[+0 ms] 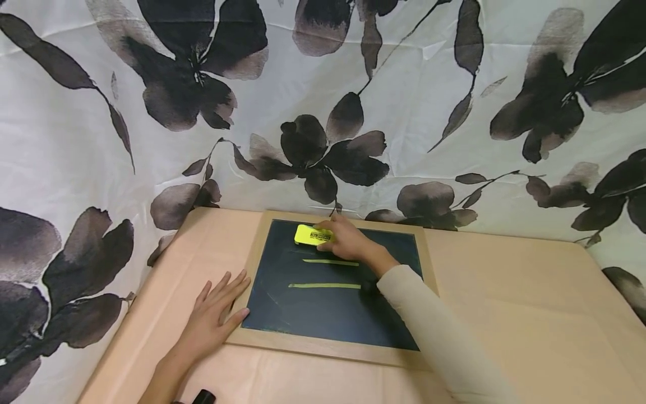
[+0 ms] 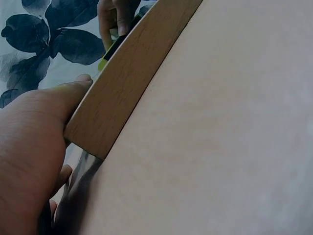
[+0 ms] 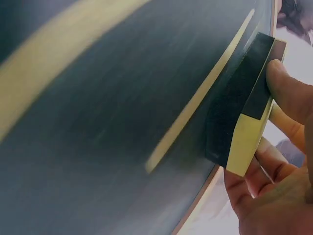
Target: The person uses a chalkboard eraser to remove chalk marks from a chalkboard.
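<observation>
Near the top of a wood-framed chalkboard (image 1: 323,320), my right hand (image 1: 348,238) grips a yellow board eraser (image 1: 307,234) with a black label. In the right wrist view the eraser (image 3: 247,142) shows its dark pad turned toward the board, with the thumb on one side and fingers on the other. Below it are two yellow chalk lines, an upper line (image 1: 330,262) and a lower line (image 1: 323,286). My left hand (image 1: 212,314) lies with fingers spread at the board's left edge, its thumb (image 2: 80,85) against the wooden frame (image 2: 117,88).
The board lies on a tan table (image 1: 515,303). A white cloth with dark flowers (image 1: 419,101) hangs behind the table and shows along its left side. A small black object (image 1: 204,396) sits at the bottom edge, near the left forearm.
</observation>
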`<state>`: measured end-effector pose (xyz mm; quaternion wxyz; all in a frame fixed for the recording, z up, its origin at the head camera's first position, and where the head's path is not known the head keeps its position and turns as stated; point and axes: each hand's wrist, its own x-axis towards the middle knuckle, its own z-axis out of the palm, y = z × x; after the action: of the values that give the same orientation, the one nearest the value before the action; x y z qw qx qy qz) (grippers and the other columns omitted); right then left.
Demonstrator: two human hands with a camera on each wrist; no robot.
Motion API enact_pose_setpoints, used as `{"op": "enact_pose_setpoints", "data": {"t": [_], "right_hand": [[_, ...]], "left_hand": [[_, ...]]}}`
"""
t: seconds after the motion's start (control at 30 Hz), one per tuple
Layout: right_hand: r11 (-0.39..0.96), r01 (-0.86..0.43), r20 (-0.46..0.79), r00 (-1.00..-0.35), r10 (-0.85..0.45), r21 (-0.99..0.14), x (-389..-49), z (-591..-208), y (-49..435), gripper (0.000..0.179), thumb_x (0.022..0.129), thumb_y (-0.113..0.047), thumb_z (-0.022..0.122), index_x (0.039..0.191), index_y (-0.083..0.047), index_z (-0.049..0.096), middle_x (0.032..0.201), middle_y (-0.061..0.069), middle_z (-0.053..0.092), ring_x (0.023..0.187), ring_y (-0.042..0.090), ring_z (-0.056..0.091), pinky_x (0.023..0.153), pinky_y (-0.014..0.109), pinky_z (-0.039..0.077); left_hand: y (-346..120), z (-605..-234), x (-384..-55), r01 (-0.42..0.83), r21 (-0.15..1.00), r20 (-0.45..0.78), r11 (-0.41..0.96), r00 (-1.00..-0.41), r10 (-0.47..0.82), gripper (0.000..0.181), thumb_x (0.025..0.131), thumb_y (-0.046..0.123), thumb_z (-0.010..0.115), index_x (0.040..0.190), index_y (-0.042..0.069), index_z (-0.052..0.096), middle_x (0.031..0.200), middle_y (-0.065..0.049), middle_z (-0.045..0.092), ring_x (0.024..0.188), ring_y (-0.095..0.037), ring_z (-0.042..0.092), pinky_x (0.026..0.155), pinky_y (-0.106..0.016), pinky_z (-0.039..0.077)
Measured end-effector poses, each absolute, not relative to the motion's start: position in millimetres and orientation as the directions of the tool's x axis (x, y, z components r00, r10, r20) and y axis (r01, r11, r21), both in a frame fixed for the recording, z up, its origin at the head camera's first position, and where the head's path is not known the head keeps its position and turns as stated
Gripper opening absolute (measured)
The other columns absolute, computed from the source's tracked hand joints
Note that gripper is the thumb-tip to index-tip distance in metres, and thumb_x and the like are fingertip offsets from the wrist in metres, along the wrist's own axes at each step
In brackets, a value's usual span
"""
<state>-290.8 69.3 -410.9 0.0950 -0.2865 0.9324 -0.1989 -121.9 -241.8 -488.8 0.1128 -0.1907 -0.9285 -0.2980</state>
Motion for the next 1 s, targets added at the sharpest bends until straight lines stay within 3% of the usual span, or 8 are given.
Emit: {"op": "enact_pose_setpoints", "data": {"t": [0.13, 0.27, 0.6, 1.0], "right_hand": [[0.781, -0.441, -0.057, -0.855, -0.515, -0.442, -287.3, -411.8, 87.6, 0.055, 0.087, -0.027, 0.072, 0.136, -0.009, 0.053, 0.117, 0.014, 0.05, 0.104, 0.027, 0.046, 0.088, 0.041, 0.043], [0.79, -0.423, -0.041, -0.871, -0.489, -0.444, -281.7, -410.8, 107.9, 0.054, 0.087, -0.026, 0.072, 0.134, -0.006, 0.053, 0.106, 0.012, 0.049, 0.093, 0.025, 0.042, 0.078, 0.039, 0.042], [0.818, -0.341, 0.003, -0.924, -0.383, -0.463, -264.7, -415.8, 166.4, 0.055, 0.086, -0.024, 0.074, 0.132, -0.003, 0.054, 0.103, 0.012, 0.05, 0.091, 0.026, 0.046, 0.079, 0.042, 0.042], [0.805, -0.35, 0.078, -0.931, -0.357, -0.479, -240.4, -416.8, 197.5, 0.052, 0.082, -0.022, 0.077, 0.127, -0.001, 0.059, 0.102, 0.016, 0.052, 0.087, 0.027, 0.047, 0.074, 0.039, 0.04]], "left_hand": [[-242.2, -485.4, -121.5, 0.422, 0.499, 0.317, 0.757, -0.902, 0.293, 0.058, 0.092, 0.032, 0.064, 0.145, 0.017, 0.045, 0.151, -0.004, 0.037, 0.139, -0.036, 0.026, 0.111, -0.057, 0.006], [-242.6, -484.9, -121.0, 0.42, 0.503, 0.314, 0.755, -0.903, 0.294, 0.058, 0.092, 0.032, 0.063, 0.145, 0.018, 0.045, 0.151, -0.004, 0.036, 0.14, -0.035, 0.025, 0.111, -0.057, 0.005], [-240.1, -488.1, -121.9, 0.426, 0.512, 0.315, 0.746, -0.901, 0.298, 0.058, 0.093, 0.033, 0.063, 0.146, 0.019, 0.043, 0.152, -0.004, 0.036, 0.14, -0.035, 0.025, 0.112, -0.057, 0.004], [-239.0, -482.1, -121.9, 0.42, 0.526, 0.3, 0.739, -0.905, 0.301, 0.059, 0.093, 0.031, 0.063, 0.146, 0.016, 0.043, 0.151, -0.006, 0.036, 0.14, -0.037, 0.024, 0.111, -0.057, 0.004]]}}
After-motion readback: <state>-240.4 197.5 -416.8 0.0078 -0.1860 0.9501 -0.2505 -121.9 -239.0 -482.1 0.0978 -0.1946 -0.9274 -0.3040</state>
